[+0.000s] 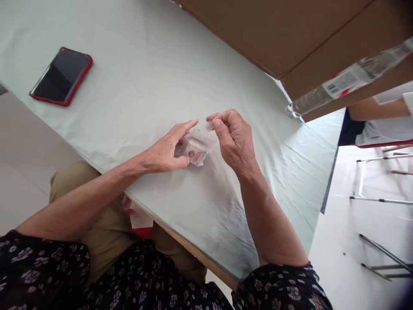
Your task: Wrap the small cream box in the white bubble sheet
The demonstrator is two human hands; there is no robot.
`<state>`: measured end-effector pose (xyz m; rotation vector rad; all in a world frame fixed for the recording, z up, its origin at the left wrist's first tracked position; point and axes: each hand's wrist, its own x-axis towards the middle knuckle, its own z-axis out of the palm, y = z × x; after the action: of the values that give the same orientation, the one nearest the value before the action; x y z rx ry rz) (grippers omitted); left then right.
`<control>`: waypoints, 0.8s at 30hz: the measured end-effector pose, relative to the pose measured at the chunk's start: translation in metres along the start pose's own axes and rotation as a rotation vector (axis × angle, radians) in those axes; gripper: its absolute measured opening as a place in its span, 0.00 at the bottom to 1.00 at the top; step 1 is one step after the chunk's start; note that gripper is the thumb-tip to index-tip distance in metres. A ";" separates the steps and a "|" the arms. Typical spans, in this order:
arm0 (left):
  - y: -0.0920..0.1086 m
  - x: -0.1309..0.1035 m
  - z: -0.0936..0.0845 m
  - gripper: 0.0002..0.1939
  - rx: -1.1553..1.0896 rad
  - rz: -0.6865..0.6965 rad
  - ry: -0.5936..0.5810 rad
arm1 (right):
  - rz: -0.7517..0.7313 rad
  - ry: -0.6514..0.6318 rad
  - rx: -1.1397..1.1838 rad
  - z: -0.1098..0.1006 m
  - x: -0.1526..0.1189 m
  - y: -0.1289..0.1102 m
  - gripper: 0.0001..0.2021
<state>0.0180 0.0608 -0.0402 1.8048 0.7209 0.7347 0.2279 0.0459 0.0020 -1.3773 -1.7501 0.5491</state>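
Observation:
A small clear plastic packet [196, 151] with red print lies at the middle of the cloth-covered table. My left hand [167, 148] grips it from the left, thumb at its near edge and other fingers partly hidden behind it. The index finger of that hand stretches out above the packet. To the right, my right hand [235, 137] is closed in a pinch just off the packet. A small whitish, translucent scrap [209, 125] shows at its fingertips; its kind is hard to make out.
A phone in a red case [61, 77] lies at the upper left of the pale green tablecloth [129, 86]. A large cardboard box [290, 43] with clear tape and a label stands at the upper right. Beyond the table's right side are another person's arm [377, 108] and metal stool legs [383, 200].

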 end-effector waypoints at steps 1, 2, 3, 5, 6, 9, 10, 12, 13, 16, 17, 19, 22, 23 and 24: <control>0.000 0.000 0.000 0.47 -0.048 -0.028 -0.001 | -0.005 0.013 0.015 -0.001 0.005 0.001 0.12; 0.000 0.000 0.001 0.48 -0.091 -0.059 -0.004 | -0.008 0.026 0.027 -0.001 0.011 0.003 0.12; 0.001 0.001 0.001 0.49 -0.126 -0.090 -0.009 | -0.007 0.035 0.037 -0.002 0.017 0.006 0.12; 0.003 0.002 0.003 0.51 -0.176 -0.140 -0.029 | -0.002 0.042 0.050 -0.003 0.030 0.012 0.12; 0.004 0.002 0.004 0.51 -0.193 -0.159 -0.039 | -0.002 0.040 0.051 -0.004 0.036 0.015 0.12; 0.009 0.005 0.005 0.51 -0.241 -0.176 -0.033 | -0.005 0.028 0.003 -0.007 0.053 0.025 0.13; 0.010 0.005 0.005 0.50 -0.259 -0.173 -0.017 | -0.004 0.025 -0.030 -0.008 0.058 0.028 0.13; 0.012 0.006 0.005 0.47 -0.291 -0.161 0.024 | 0.000 0.031 -0.095 -0.008 0.067 0.035 0.14; 0.012 0.006 0.004 0.45 -0.301 -0.157 0.039 | 0.002 0.039 -0.117 -0.007 0.072 0.038 0.15; 0.013 0.006 0.001 0.37 -0.332 -0.189 0.033 | 0.009 0.067 -0.129 -0.003 0.082 0.047 0.16; 0.013 0.006 0.000 0.34 -0.348 -0.220 0.025 | 0.012 0.087 -0.120 -0.002 0.083 0.048 0.16; 0.012 0.006 -0.001 0.30 -0.386 -0.286 0.036 | 0.021 0.159 -0.096 -0.002 0.077 0.043 0.16; 0.009 0.007 -0.003 0.29 -0.454 -0.341 0.101 | 0.059 0.264 -0.066 -0.007 0.049 0.020 0.17; 0.008 0.007 -0.003 0.29 -0.481 -0.347 0.117 | 0.085 0.236 -0.073 -0.008 0.038 0.011 0.17; 0.007 0.007 -0.003 0.30 -0.508 -0.353 0.126 | 0.110 0.171 -0.092 -0.009 0.026 0.001 0.17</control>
<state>0.0214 0.0657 -0.0318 1.1433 0.8221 0.7179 0.2338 0.0695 0.0151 -1.5453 -1.5863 0.4007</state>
